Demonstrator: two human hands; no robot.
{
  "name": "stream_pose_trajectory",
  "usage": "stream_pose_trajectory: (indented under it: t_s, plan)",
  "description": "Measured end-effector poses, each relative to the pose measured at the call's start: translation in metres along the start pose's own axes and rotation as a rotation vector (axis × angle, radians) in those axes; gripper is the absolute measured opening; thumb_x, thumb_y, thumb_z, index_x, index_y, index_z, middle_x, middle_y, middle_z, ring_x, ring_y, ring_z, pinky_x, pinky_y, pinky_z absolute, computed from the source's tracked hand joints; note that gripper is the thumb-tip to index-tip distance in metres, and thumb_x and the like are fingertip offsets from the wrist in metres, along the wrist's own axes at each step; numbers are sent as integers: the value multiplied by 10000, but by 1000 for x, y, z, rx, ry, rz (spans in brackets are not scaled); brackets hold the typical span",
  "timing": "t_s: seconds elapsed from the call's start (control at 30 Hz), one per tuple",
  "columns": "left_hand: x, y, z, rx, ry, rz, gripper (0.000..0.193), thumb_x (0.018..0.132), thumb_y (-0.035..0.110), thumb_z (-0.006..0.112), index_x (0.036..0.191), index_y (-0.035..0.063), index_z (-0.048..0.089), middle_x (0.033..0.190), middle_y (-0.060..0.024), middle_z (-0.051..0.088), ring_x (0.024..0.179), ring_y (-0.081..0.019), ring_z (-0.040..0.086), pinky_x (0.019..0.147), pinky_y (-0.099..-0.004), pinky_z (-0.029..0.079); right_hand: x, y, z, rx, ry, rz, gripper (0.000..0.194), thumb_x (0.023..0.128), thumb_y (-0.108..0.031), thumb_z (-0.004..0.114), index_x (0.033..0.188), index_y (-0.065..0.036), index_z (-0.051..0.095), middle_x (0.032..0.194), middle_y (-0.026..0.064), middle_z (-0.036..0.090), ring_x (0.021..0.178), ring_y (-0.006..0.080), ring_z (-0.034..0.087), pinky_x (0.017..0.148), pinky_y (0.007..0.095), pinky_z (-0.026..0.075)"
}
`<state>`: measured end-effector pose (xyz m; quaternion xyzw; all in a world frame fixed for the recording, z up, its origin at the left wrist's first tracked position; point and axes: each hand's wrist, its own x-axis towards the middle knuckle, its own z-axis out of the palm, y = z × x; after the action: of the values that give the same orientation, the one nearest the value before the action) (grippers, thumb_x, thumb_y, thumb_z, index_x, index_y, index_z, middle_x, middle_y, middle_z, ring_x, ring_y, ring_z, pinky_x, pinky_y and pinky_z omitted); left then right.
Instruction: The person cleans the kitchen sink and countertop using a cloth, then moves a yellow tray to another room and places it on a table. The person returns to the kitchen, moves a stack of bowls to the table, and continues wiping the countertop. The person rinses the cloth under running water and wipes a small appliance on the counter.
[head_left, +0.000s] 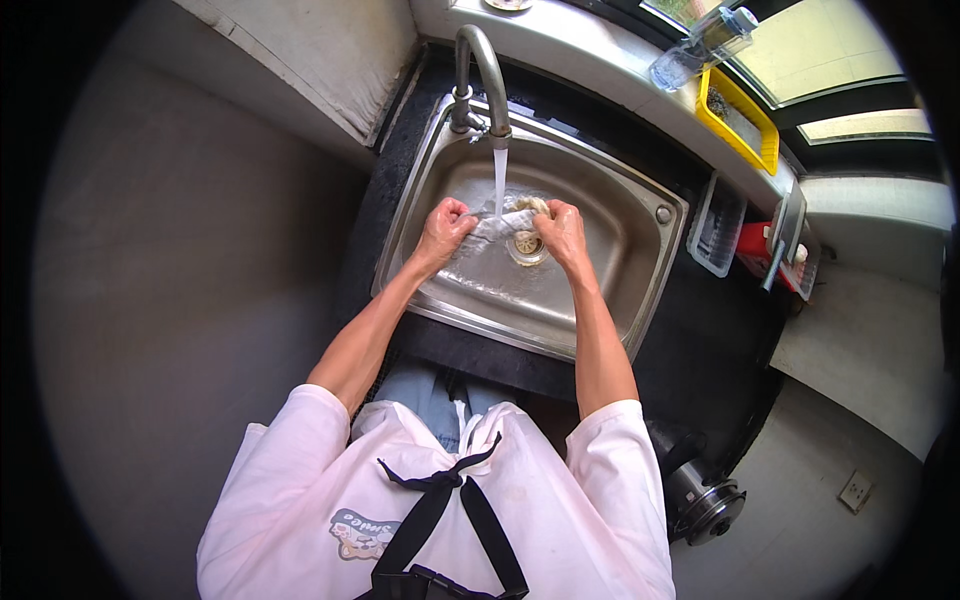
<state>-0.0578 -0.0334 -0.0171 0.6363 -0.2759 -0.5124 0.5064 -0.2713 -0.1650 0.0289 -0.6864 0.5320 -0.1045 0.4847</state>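
Both hands are over a stainless steel sink (600, 292), holding a wet, light grey cloth (504, 225) stretched between them. My left hand (447, 231) pinches its left end; my right hand (561, 229) grips the right end. Water (500, 180) runs from the curved metal faucet (487, 60) onto the cloth. A cream-coloured bunched piece (531, 204) lies behind the cloth beside my right fingers; whether it is part of the same cloth I cannot tell. The drain strainer (527, 244) shows just below the cloth, partly covered by it.
A black countertop (480, 352) surrounds the sink. To the right are a clear plastic tray (718, 232) and a red container (754, 244) near a cleaver-like blade (784, 225). A yellow basket (739, 124) and a plastic bottle (701, 49) stand by the window. A metal pot (705, 499) sits lower right.
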Motion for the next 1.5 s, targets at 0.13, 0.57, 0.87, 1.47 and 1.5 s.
stream_pose_trajectory:
  t_s: [0.13, 0.57, 0.87, 1.47, 1.5]
  plan:
    - [-4, 1, -15, 21, 174, 25, 201, 917, 174, 717, 996, 42, 587, 830, 32, 539, 751, -76, 494, 673, -263, 446, 0, 9, -3, -176, 386, -33, 299, 877, -154, 534, 997, -39, 783, 927, 277, 736, 915, 454, 725, 839, 521, 555]
    - [-16, 18, -20, 246, 272, 63, 204, 952, 171, 717, 931, -30, 692, 749, -20, 633, 700, -102, 558, 652, -301, 473, -24, -68, -13, 615, 34, -115, 231, 960, -103, 565, 1060, 2, 745, 908, 29, 722, 790, 81, 629, 733, 235, 514]
    - [0, 9, 10, -628, 138, -652, 270, 952, 294, 735, 1009, 30, 727, 942, -84, 720, 796, -184, 675, 695, -371, 549, -83, -99, 7, 676, -250, -237, 227, 895, -34, 525, 990, 7, 728, 939, 57, 713, 867, 114, 635, 784, 277, 519]
    - [4, 53, -20, -18, -150, -106, 194, 886, 171, 558, 847, 55, 708, 781, 46, 596, 712, -61, 484, 648, -250, 350, 12, -13, 64, 210, -447, -227, 345, 854, -57, 708, 1198, -78, 726, 1061, 100, 767, 1015, 236, 691, 937, 376, 525]
    - [6, 51, -21, -75, -119, -82, 209, 892, 176, 560, 876, 51, 727, 798, 46, 612, 719, -60, 489, 651, -249, 353, 14, -12, 57, 237, -394, -189, 322, 847, -83, 739, 1168, -53, 729, 1049, 94, 757, 961, 203, 682, 878, 374, 534]
